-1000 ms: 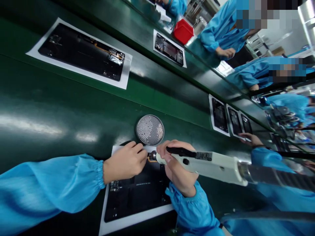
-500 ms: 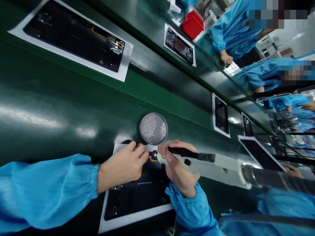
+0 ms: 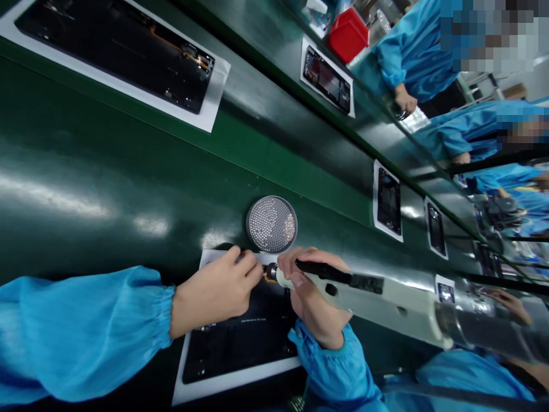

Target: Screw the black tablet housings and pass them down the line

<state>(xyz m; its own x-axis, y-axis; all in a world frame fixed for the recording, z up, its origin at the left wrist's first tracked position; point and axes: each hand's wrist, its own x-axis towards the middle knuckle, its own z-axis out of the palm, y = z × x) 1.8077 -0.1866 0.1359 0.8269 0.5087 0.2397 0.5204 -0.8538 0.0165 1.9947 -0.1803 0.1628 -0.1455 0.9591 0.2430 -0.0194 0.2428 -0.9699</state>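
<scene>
The dark panel (image 3: 240, 343) lies before you on its white sheet (image 3: 184, 393), toward the bench's (image 3: 86, 171) near edge. Your right hand (image 3: 315, 303) grips the pale power tool (image 3: 390, 303), its nose aimed at the panel's far edge, beside an orange strip (image 3: 270, 280). Your left hand (image 3: 217, 294) curls over that edge, fingertips close to the nose; whether they pinch anything, I cannot tell. Just past the sheet's far edge stands the perforated dish (image 3: 261, 223). The tilted panel near the co-worker's hand (image 3: 510, 303) no longer shows there. Against the dark panel, your hands and the tool have barely shifted, so I judge the work is at the same spot.
</scene>
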